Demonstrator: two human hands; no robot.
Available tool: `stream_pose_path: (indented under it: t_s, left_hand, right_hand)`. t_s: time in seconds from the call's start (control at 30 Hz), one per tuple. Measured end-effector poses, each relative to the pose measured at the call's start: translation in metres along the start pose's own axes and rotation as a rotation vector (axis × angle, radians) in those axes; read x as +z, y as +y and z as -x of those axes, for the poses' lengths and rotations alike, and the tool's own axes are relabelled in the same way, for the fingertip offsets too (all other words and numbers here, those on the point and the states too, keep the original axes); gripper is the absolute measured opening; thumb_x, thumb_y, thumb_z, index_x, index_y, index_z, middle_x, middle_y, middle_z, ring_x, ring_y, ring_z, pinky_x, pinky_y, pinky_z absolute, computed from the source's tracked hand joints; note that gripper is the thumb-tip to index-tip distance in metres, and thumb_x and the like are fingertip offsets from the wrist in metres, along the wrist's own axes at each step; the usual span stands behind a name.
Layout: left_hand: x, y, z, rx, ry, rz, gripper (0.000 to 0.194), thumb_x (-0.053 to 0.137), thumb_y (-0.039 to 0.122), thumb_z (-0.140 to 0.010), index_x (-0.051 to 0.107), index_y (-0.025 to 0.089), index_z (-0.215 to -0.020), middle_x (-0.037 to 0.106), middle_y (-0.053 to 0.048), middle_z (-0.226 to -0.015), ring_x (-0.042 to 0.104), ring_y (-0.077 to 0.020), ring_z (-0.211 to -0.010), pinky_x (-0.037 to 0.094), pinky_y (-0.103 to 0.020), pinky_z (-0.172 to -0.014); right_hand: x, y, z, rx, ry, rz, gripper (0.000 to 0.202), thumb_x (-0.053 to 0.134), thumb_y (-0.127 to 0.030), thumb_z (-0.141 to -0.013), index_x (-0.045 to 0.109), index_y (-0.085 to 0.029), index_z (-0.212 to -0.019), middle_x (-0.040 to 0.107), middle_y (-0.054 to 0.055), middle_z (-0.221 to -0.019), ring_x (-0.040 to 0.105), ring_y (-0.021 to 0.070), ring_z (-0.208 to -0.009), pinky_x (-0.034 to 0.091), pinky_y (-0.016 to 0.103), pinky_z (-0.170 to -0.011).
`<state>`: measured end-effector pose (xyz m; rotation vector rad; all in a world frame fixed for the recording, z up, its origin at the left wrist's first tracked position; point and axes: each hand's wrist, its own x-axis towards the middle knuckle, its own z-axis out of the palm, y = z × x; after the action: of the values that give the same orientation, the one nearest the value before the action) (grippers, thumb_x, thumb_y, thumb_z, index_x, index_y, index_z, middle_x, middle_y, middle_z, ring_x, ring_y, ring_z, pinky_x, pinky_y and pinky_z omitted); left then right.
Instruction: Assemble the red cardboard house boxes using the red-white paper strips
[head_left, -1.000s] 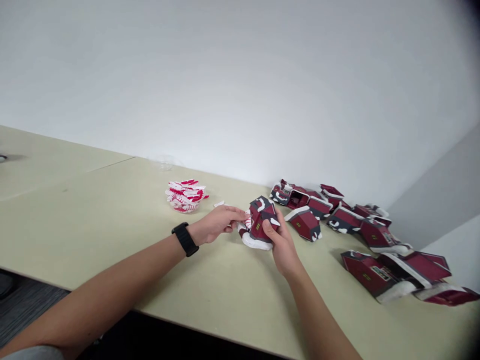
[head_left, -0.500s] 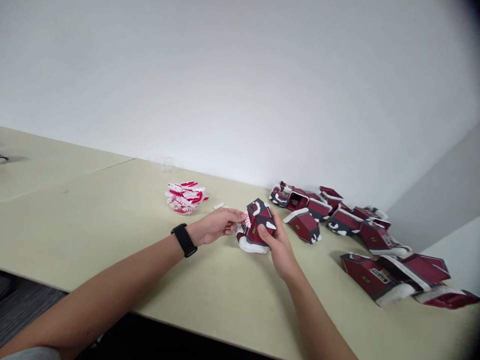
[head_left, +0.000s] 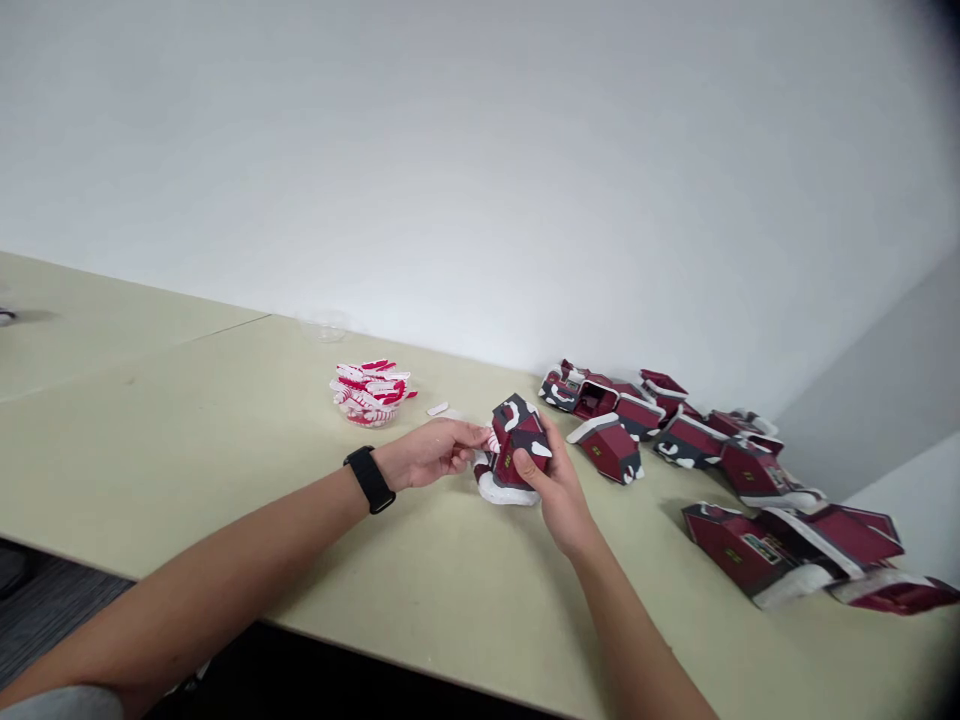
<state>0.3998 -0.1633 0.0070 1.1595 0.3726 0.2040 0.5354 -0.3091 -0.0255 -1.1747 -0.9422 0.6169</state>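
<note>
My right hand (head_left: 556, 488) is closed around a dark red and grey box (head_left: 508, 455) with white trim, thumb across its face. The box is tilted just above or on the table. At its left side, my left hand (head_left: 437, 450) pinches a small red-and-white striped piece (head_left: 493, 440) against the box; I cannot tell whether the piece is attached. To the left stands a clear tub (head_left: 367, 412) heaped with similar red-and-white pieces. A single white piece (head_left: 438, 409) lies flat between the tub and my hands.
Several similar dark red boxes (head_left: 611, 450) lie in a cluster at the right, some on their sides. Nearer to me at the right are more boxes (head_left: 739, 550). A clear plastic lid or bowl (head_left: 328, 328) sits by the wall (head_left: 480, 180) on the pale table (head_left: 187, 450).
Almost nothing differs. Both hands keep their hold on the box and striped piece, with only a very slight shift of the view.
</note>
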Motion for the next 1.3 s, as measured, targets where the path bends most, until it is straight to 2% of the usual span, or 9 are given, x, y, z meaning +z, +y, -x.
stream_pose_path:
  t_s: [0.33,0.53,0.7,0.83,0.97,1.03,1.1,1.2,1.3]
  left_hand:
    - [-0.002,-0.001,-0.002,-0.024,0.015,0.086,0.02,0.081,0.022,-0.074,0.064,0.011,-0.073,0.049,0.004,-0.067,0.029,-0.0008,-0.052,0.023,-0.013,-0.044]
    - [-0.002,-0.001,-0.002,-0.039,-0.001,0.142,0.015,0.076,0.018,-0.082,0.065,0.009,-0.077,0.057,0.001,-0.074,0.031,0.0006,-0.051,0.025,-0.011,-0.043]
    - [-0.001,0.001,0.0,-0.053,-0.017,0.126,0.017,0.079,0.021,-0.078,0.066,0.01,-0.077,0.056,0.002,-0.071,0.03,0.0008,-0.051,0.024,-0.011,-0.044]
    - [-0.003,0.001,0.001,-0.028,0.036,-0.041,0.025,0.083,0.028,-0.071,0.064,0.012,-0.073,0.056,0.003,-0.069,0.033,-0.0006,-0.051,0.022,-0.016,-0.046]
    - [-0.003,0.009,0.006,0.127,0.134,-0.456,0.041,0.081,0.05,-0.072,0.062,0.014,-0.066,0.059,0.001,-0.066,0.039,-0.0052,-0.054,0.025,-0.023,-0.051]
    - [0.0,0.013,0.009,0.308,0.169,-0.567,0.039,0.083,0.052,-0.072,0.069,0.015,-0.077,0.066,-0.001,-0.077,0.05,-0.0089,-0.066,0.036,-0.023,-0.061]
    - [0.003,0.014,0.011,0.396,0.086,-0.515,0.043,0.081,0.052,-0.075,0.071,0.019,-0.101,0.071,-0.004,-0.102,0.06,-0.0134,-0.087,0.044,-0.025,-0.076]
    - [0.005,0.008,0.01,0.299,-0.076,-0.359,0.051,0.072,0.058,-0.083,0.067,0.021,-0.118,0.071,-0.008,-0.116,0.065,-0.0175,-0.094,0.049,-0.03,-0.082]
    - [0.003,-0.001,0.004,0.324,-0.01,-0.332,0.051,0.078,0.053,-0.08,0.064,0.02,-0.117,0.071,-0.008,-0.114,0.065,-0.018,-0.095,0.051,-0.032,-0.084]
  right_hand:
    - [0.0,0.0,0.001,-0.011,-0.049,0.026,0.077,0.078,-0.052,-0.083,0.043,-0.029,-0.148,0.059,0.008,-0.145,0.062,0.0264,-0.124,0.053,0.038,-0.103]
    - [-0.001,0.001,0.0,-0.014,-0.027,0.047,0.078,0.077,-0.055,-0.082,0.044,-0.028,-0.148,0.059,0.008,-0.144,0.062,0.0275,-0.125,0.053,0.039,-0.103]
    - [-0.001,0.002,0.001,-0.015,-0.03,0.04,0.078,0.078,-0.054,-0.082,0.045,-0.029,-0.148,0.061,0.007,-0.142,0.062,0.0269,-0.123,0.052,0.038,-0.102]
    - [-0.001,0.002,0.001,0.005,-0.072,0.01,0.075,0.08,-0.051,-0.081,0.047,-0.031,-0.146,0.063,0.005,-0.138,0.064,0.0253,-0.12,0.052,0.036,-0.101]
    - [0.0,-0.003,0.002,0.124,-0.089,-0.195,0.073,0.081,-0.051,-0.08,0.051,-0.032,-0.143,0.066,0.004,-0.136,0.064,0.0273,-0.119,0.052,0.038,-0.1]
    - [0.001,-0.007,0.004,0.177,-0.125,-0.333,0.066,0.077,-0.055,-0.083,0.055,-0.031,-0.14,0.064,0.005,-0.139,0.064,0.0292,-0.121,0.053,0.041,-0.099]
    - [0.002,-0.01,0.005,0.215,-0.193,-0.423,0.061,0.069,-0.062,-0.086,0.059,-0.028,-0.136,0.064,0.007,-0.14,0.063,0.0308,-0.123,0.053,0.043,-0.099]
    - [0.003,-0.011,0.006,0.266,-0.238,-0.409,0.063,0.065,-0.067,-0.087,0.061,-0.027,-0.135,0.064,0.008,-0.14,0.062,0.031,-0.124,0.053,0.043,-0.098]
    - [0.004,-0.008,0.004,0.248,-0.116,-0.277,0.066,0.072,-0.064,-0.084,0.056,-0.03,-0.139,0.065,0.005,-0.138,0.063,0.0274,-0.121,0.052,0.04,-0.098]
